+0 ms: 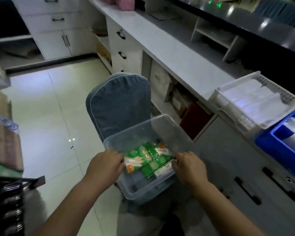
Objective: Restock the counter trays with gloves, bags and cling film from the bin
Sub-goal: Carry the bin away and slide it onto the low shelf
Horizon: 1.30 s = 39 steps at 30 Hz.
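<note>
Below centre of the frame, your two hands meet at a clear bin (117, 139) that rests on a blue chair (118, 101). Your left hand (104, 165) sits at the bin's left rim, fingers curled down onto the green glove packs (146, 155) inside; whether that grip has closed on a pack cannot be told, since the fingertips are hidden. Your right hand (188, 166) sits at the bin's right side, fingers bent toward the same packs; its grip cannot be told either. The packs lie flat in the middle of the bin, overlapping, printed with pale hands and orange discs. The near part of the bin floor is bare.

At right of the frame, the bench (162, 48) runs from upper centre toward the right edge. A white tray (235, 116) stands on it at right centre, holding pale, clear-wrapped packs. Just beside it, at the right edge, a blue tray (269, 142) holds more clear-wrapped stock. Both trays are well apart from the bin.

At lower left, a black bag (6, 206) fills the corner.
</note>
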Motion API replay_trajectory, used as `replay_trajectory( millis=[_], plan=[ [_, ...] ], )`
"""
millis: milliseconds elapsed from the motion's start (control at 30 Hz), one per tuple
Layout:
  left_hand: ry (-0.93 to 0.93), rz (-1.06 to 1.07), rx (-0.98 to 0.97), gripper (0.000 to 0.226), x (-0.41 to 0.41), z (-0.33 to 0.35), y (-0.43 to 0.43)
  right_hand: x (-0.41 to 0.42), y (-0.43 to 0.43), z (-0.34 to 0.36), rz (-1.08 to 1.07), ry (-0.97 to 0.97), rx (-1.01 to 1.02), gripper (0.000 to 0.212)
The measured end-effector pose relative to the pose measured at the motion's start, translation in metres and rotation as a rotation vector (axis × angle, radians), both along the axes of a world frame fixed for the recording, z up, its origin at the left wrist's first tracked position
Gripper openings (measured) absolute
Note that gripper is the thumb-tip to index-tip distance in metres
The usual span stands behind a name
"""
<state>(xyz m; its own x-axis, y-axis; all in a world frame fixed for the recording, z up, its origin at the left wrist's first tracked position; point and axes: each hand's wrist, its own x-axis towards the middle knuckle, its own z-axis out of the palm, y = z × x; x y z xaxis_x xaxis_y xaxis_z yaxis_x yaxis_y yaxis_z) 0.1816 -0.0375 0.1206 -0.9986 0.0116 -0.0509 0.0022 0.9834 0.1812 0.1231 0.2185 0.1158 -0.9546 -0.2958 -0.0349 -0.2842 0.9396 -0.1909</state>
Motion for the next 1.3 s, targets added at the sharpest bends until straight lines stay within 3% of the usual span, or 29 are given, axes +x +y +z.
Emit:
replay_trajectory(
  millis=[367, 833, 1100, 1300],
  plan=[
    [-0.069, -0.069, 0.004, 0.016, -0.044, -0.027, -0.029, -0.014, -0.015, -0.038, -0.079, -0.063, 0.071, 0.017],
    [-0.193, -0.241, -0.070, 0.021, -0.180, -0.052, -0.038, -0.071, 0.013, -0.091, -0.312, -0.353, 0.117, 0.020],
    [-0.340, -0.380, -0.024, 0.016, -0.265, -0.104, -0.032, -0.058, 0.006, -0.125, -0.578, -0.548, 0.094, 0.022],
    [-0.439, -0.545, -0.039, 0.020, -0.323, -0.149, -0.032, -0.048, -0.032, -0.148, -0.925, -0.677, -0.045, 0.036]
  ],
)
